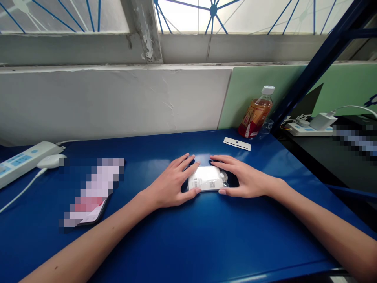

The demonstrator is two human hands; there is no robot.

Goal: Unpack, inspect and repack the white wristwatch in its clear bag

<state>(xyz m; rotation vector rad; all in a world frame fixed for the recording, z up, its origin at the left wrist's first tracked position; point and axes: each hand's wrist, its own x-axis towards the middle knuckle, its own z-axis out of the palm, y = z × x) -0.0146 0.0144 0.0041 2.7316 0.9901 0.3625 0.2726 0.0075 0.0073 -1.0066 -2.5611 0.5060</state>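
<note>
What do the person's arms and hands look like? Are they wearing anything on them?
The left hand and right hand are bare: no gloves, rings or watch show. No sleeves show on the left arm or right arm either. The left arm has two tiny spots.

- Package: print too small to read; left end partly behind the left hand.
- Phone: screen blurred into blocks.
- Power strip: cut off at left edge.

Head-worn camera faces forward and down, close above the hands and tabletop
</note>
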